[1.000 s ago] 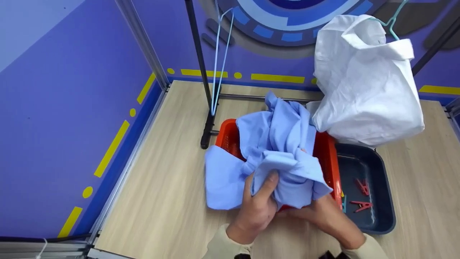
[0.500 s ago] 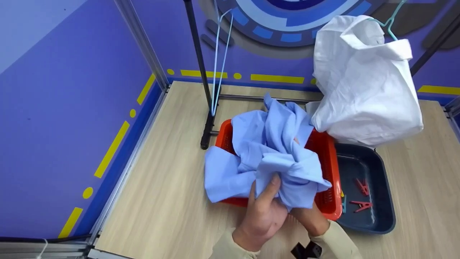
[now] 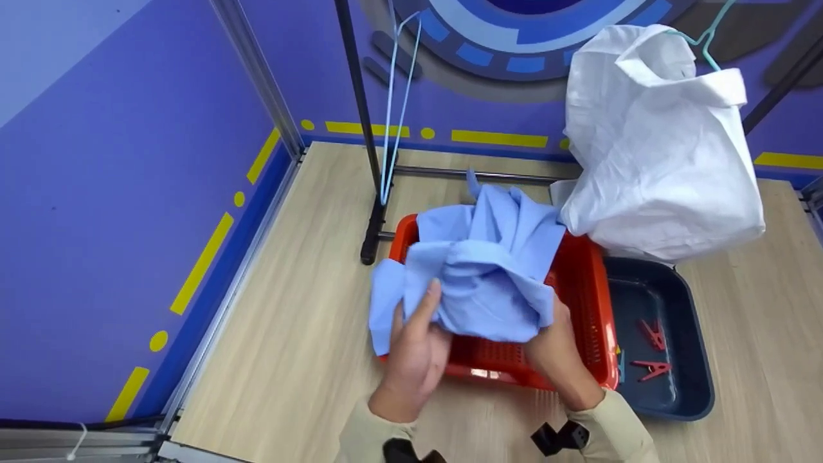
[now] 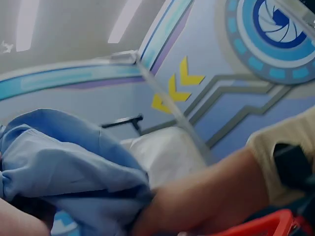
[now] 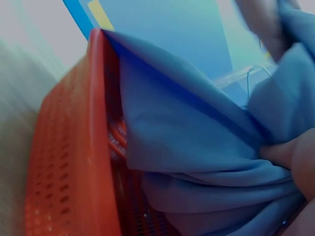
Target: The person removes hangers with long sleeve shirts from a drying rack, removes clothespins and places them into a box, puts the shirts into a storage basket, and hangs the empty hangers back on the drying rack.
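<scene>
A crumpled light blue cloth (image 3: 495,302) lies over and partly inside a red plastic basket (image 3: 601,321), its left end draped over the rim. My left hand (image 3: 415,357) pinches the near left edge, thumb on top and fingers underneath. At the near right edge my right hand (image 3: 556,354) grips the cloth, its fingers hidden behind the fabric. In the right wrist view, the thumb of that right hand (image 5: 305,162) presses into gathered folds. Between both hands the edge forms a loose, rounded fold, which also shows as blue cloth (image 4: 74,167) in the left wrist view.
Right of the basket stands a dark tray (image 3: 697,379) with red clothespins (image 3: 652,370) and a teal one. White cloth (image 3: 662,154) hangs on a green hanger (image 3: 707,38) above. A light blue hanger (image 3: 392,116) hangs on the black rack (image 3: 360,96) at the back left.
My hands have moved apart, the left one leftward and up, the right one up. The near part of the cloth has spread between them, and more of the basket's front shows.
</scene>
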The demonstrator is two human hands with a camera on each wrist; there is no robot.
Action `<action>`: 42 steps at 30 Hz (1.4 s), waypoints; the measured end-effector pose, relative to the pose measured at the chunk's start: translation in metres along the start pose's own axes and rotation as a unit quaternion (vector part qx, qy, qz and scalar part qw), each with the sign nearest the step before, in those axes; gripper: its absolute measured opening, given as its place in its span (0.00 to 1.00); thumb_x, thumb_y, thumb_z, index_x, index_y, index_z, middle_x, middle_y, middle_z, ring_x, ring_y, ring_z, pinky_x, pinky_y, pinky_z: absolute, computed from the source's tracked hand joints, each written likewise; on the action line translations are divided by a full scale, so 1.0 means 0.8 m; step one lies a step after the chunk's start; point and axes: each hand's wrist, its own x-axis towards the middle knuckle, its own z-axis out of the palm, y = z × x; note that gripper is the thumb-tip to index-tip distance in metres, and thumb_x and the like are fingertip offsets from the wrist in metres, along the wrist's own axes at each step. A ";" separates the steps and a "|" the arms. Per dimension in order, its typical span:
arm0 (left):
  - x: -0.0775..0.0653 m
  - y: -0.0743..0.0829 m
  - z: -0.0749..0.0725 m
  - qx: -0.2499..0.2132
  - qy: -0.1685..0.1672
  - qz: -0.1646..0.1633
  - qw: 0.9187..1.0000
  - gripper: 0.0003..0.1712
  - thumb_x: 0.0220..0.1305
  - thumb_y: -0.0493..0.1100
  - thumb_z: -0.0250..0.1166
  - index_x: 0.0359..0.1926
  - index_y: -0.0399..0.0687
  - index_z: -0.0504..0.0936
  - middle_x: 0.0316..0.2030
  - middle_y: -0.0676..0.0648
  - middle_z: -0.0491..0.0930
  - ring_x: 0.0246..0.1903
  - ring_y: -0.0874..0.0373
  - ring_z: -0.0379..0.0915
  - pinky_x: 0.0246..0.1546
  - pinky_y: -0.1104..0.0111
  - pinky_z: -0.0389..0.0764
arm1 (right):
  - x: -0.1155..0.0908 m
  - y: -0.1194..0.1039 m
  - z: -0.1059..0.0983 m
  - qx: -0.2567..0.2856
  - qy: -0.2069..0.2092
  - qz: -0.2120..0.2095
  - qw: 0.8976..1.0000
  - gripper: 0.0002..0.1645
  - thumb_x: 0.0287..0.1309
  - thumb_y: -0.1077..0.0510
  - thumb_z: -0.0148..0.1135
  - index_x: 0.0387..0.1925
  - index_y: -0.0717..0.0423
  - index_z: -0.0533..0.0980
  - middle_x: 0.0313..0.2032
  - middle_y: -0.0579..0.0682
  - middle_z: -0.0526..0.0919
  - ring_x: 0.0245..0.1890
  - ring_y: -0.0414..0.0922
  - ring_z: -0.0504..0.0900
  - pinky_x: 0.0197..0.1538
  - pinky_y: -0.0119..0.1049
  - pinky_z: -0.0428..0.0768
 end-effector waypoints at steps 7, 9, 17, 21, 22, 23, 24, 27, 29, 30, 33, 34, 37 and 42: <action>0.028 0.002 -0.056 0.107 0.093 0.000 0.990 0.28 0.67 0.39 0.59 0.65 0.36 0.64 0.59 0.44 0.71 0.58 0.56 0.68 0.62 0.66 0.68 | 0.021 -0.019 -0.016 -0.034 -0.070 0.097 0.992 0.21 0.54 0.70 0.62 0.51 0.55 0.77 0.45 0.51 0.84 0.42 0.45 0.80 0.51 0.41 0.78; 0.032 0.002 -0.068 0.171 0.104 0.005 0.980 0.30 0.65 0.38 0.61 0.66 0.37 0.64 0.61 0.42 0.70 0.60 0.55 0.68 0.63 0.65 0.68 | 0.022 -0.019 -0.018 -0.033 -0.074 0.098 0.992 0.22 0.52 0.72 0.62 0.50 0.56 0.77 0.45 0.52 0.84 0.42 0.46 0.80 0.51 0.41 0.78; 0.045 0.003 -0.092 0.440 0.066 0.039 0.895 0.33 0.61 0.40 0.66 0.65 0.45 0.66 0.59 0.42 0.74 0.59 0.50 0.72 0.62 0.55 0.72 | 0.023 -0.030 -0.028 -0.022 -0.092 0.102 0.990 0.29 0.50 0.74 0.59 0.55 0.54 0.74 0.50 0.52 0.82 0.46 0.46 0.77 0.55 0.43 0.77; 0.045 -0.003 -0.087 0.596 0.030 0.126 0.792 0.40 0.58 0.36 0.67 0.69 0.47 0.61 0.65 0.43 0.67 0.64 0.51 0.66 0.63 0.55 0.71 | 0.022 -0.039 -0.033 -0.007 -0.115 0.105 0.988 0.30 0.52 0.72 0.61 0.58 0.53 0.71 0.54 0.53 0.80 0.50 0.49 0.78 0.59 0.51 0.76; 0.042 -0.004 -0.082 0.623 0.018 0.151 0.767 0.42 0.57 0.33 0.65 0.71 0.48 0.59 0.68 0.44 0.64 0.66 0.52 0.63 0.64 0.55 0.69 | 0.023 -0.040 -0.033 -0.006 -0.117 0.107 0.987 0.30 0.53 0.72 0.61 0.58 0.53 0.71 0.55 0.53 0.80 0.50 0.49 0.78 0.59 0.51 0.76; 0.039 -0.005 -0.075 0.641 0.003 0.175 0.748 0.44 0.56 0.30 0.63 0.72 0.48 0.56 0.70 0.45 0.59 0.68 0.53 0.60 0.65 0.55 0.68 | 0.023 -0.041 -0.032 -0.008 -0.117 0.109 0.987 0.30 0.53 0.72 0.61 0.58 0.53 0.71 0.55 0.53 0.80 0.50 0.48 0.78 0.59 0.49 0.77; 0.035 -0.005 -0.068 0.650 -0.017 0.199 0.734 0.46 0.54 0.28 0.61 0.73 0.47 0.54 0.72 0.45 0.56 0.70 0.53 0.56 0.66 0.55 0.67 | 0.024 -0.042 -0.032 -0.013 -0.113 0.109 0.987 0.29 0.54 0.71 0.61 0.58 0.53 0.72 0.54 0.52 0.80 0.49 0.48 0.78 0.58 0.47 0.78; 0.024 -0.006 -0.048 0.650 -0.098 0.244 0.713 0.50 0.52 0.29 0.58 0.76 0.47 0.48 0.76 0.47 0.48 0.75 0.53 0.45 0.72 0.52 0.56 | 0.026 -0.043 -0.029 -0.026 -0.097 0.109 0.989 0.27 0.54 0.71 0.61 0.56 0.53 0.73 0.51 0.51 0.81 0.46 0.45 0.77 0.54 0.37 0.77; 0.020 -0.009 -0.041 0.660 -0.136 0.258 0.692 0.51 0.55 0.39 0.63 0.76 0.47 0.45 0.76 0.46 0.45 0.76 0.50 0.40 0.73 0.48 0.50 | 0.027 -0.043 -0.029 -0.031 -0.081 0.103 0.991 0.26 0.54 0.71 0.60 0.55 0.53 0.74 0.48 0.50 0.82 0.44 0.43 0.77 0.51 0.30 0.75; 0.020 -0.011 -0.039 0.673 -0.146 0.263 0.676 0.54 0.56 0.45 0.66 0.76 0.45 0.43 0.77 0.45 0.44 0.76 0.49 0.38 0.73 0.47 0.47 | 0.027 -0.043 -0.029 -0.026 -0.075 0.100 0.992 0.25 0.54 0.71 0.60 0.54 0.53 0.75 0.48 0.50 0.82 0.43 0.42 0.77 0.50 0.27 0.74; 0.022 -0.018 -0.041 0.722 -0.143 0.250 0.629 0.67 0.49 0.64 0.72 0.76 0.45 0.39 0.77 0.44 0.41 0.77 0.48 0.35 0.73 0.46 0.45 | 0.026 -0.045 -0.029 0.003 -0.068 0.092 0.993 0.22 0.57 0.70 0.60 0.53 0.53 0.76 0.47 0.49 0.82 0.42 0.40 0.77 0.49 0.21 0.74; 0.023 -0.021 -0.042 0.733 -0.136 0.242 0.621 0.71 0.46 0.66 0.73 0.76 0.45 0.38 0.77 0.44 0.41 0.77 0.48 0.36 0.74 0.48 0.46 | 0.025 -0.046 -0.029 0.018 -0.068 0.090 0.993 0.22 0.58 0.70 0.60 0.53 0.53 0.76 0.47 0.50 0.82 0.42 0.39 0.78 0.49 0.20 0.75; 0.029 -0.029 -0.045 0.743 -0.116 0.230 0.618 0.74 0.41 0.65 0.76 0.76 0.45 0.38 0.77 0.45 0.41 0.76 0.48 0.38 0.74 0.51 0.49 | 0.025 -0.050 -0.028 0.063 -0.073 0.088 0.991 0.20 0.59 0.70 0.60 0.53 0.55 0.76 0.48 0.50 0.82 0.43 0.39 0.78 0.50 0.21 0.77; 0.041 -0.039 -0.041 0.734 -0.090 0.229 0.633 0.72 0.41 0.62 0.77 0.76 0.44 0.40 0.76 0.45 0.46 0.75 0.47 0.43 0.73 0.52 0.54 | 0.023 -0.055 -0.022 0.112 -0.073 0.098 0.986 0.21 0.58 0.71 0.61 0.53 0.56 0.76 0.49 0.48 0.80 0.45 0.41 0.79 0.50 0.24 0.79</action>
